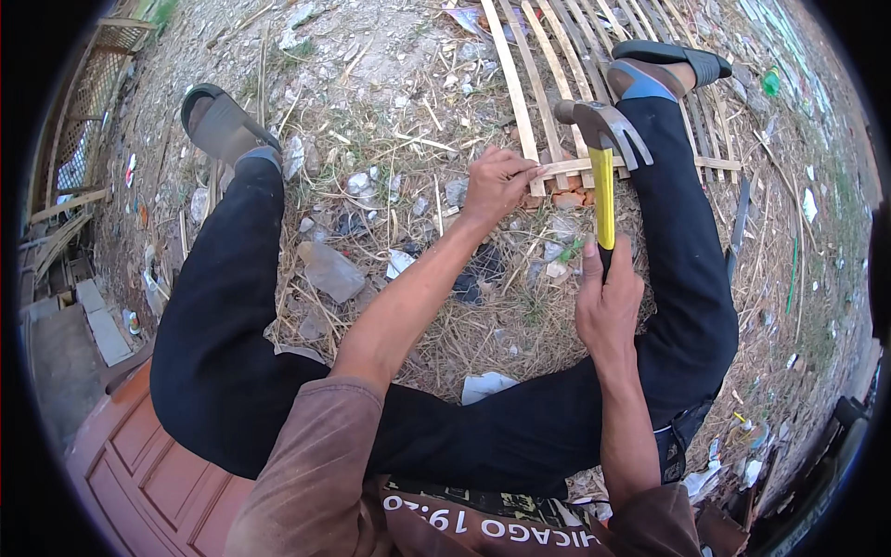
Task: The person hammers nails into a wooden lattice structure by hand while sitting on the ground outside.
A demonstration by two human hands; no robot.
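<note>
Hammer [603,200] up, strip pinched

My right hand [609,295] is wrapped around the hammer's handle. With my left hand [502,186] I pinch the left end of the crosswise strip [564,168], which lies across the wooden slats [510,84] beside my right leg [682,223], near reddish brick pieces [568,199].

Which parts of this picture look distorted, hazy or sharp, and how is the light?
In the head view: black corners surround the round fisheye image, and the wooden lattice frame near the left rim looks bowed; a pale haze seems to wash the left sleeve; the hammer and right hand look fairly sharp; the light looks like daylight.
</note>
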